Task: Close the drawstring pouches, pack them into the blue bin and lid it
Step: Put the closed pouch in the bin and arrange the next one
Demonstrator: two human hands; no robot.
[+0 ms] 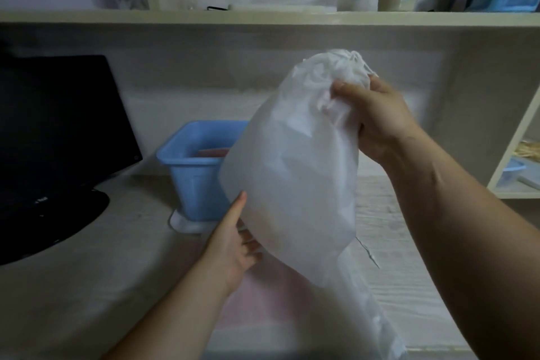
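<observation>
Head view, single camera, looking forward and down.

1. Task item. I see a white drawstring pouch held in the air above the desk, tilted with its neck up and to the right. The neck is gathered shut, and the drawstring bunches at the top.

2. Right hand. The right hand grips the gathered neck. The thumb presses across the near side and the fingers wrap round the far side, so the fabric is pinched between them.

3. Left hand. The left hand sits palm up under the lower left of the pouch. The thumb lies straight against the side of the fabric. The fingers reach loosely beneath the base, and their tips are hidden by the pouch. The hand supports the pouch and does not clamp it.

4. Container. The blue bin stands on the desk behind the pouch, partly covered by it and without a lid. A reddish item lies inside. The bin rests on a white flat piece; I cannot tell what that piece is.

5. Surroundings. A pink flat item lies on the desk below the pouch. More white fabric lies at lower right. A dark monitor stands on the left, near the bin. A cream shelf runs across above.
</observation>
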